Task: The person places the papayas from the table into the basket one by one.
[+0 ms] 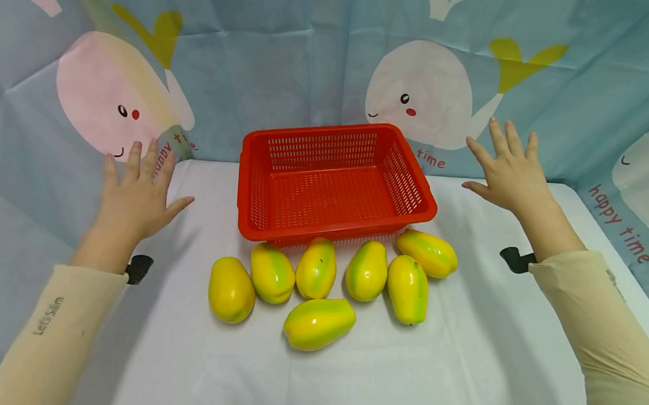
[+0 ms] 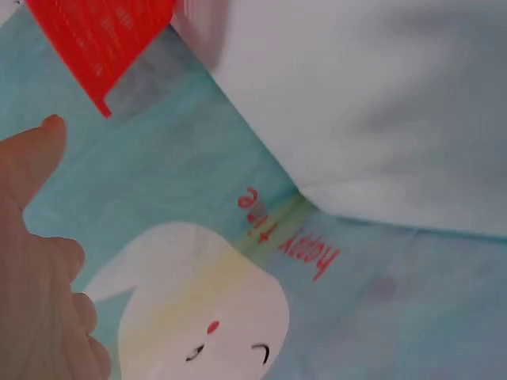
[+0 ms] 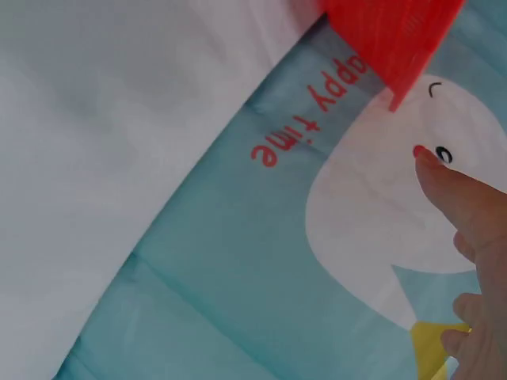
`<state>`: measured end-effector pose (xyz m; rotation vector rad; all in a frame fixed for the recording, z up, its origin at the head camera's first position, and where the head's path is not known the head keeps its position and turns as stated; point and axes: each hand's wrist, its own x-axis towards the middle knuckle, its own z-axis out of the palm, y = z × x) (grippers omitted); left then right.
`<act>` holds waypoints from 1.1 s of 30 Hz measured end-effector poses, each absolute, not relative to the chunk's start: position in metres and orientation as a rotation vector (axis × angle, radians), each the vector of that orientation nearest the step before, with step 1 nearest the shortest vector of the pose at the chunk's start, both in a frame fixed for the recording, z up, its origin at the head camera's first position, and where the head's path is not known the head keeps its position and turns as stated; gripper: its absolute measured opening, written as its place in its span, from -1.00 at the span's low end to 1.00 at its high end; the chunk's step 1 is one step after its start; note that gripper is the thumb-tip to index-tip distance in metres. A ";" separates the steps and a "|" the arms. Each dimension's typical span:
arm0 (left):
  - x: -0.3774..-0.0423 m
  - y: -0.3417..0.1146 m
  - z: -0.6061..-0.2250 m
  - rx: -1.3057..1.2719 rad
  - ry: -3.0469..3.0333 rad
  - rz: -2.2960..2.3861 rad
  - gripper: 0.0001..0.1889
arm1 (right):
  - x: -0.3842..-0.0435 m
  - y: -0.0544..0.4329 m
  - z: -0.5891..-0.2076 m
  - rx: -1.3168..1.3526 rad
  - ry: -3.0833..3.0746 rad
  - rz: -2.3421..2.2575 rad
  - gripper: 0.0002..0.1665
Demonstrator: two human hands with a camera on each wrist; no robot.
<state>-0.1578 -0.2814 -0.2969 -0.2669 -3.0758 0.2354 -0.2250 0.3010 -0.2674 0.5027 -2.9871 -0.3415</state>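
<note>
Both hands are raised with fingers spread, holding nothing. In the head view the left hand is left of a red plastic basket, and the right hand is to its right; neither touches it. Several yellow-green papayas lie in front of the basket, among them one at the far left, one nearest the front and one at the right. Nothing lies inside the basket. Each wrist view catches a corner of the basket beyond the thumb.
A white cloth covers the table. Behind and beside it hangs a blue curtain printed with whales. Small black devices, one at the left wrist and another at the right wrist, stick out beside the sleeves.
</note>
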 end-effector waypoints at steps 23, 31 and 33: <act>-0.133 -0.196 -0.344 -0.453 -3.088 -0.400 -0.27 | -0.145 0.292 -0.337 0.552 -2.993 1.016 -0.15; -0.137 -0.193 -0.352 -0.434 -3.057 -0.518 -0.29 | -0.145 0.290 -0.359 0.574 -3.048 1.225 -0.20; -0.137 -0.192 -0.353 -0.424 -3.048 -0.504 -0.29 | -0.145 0.289 -0.364 0.577 -3.049 1.267 -0.20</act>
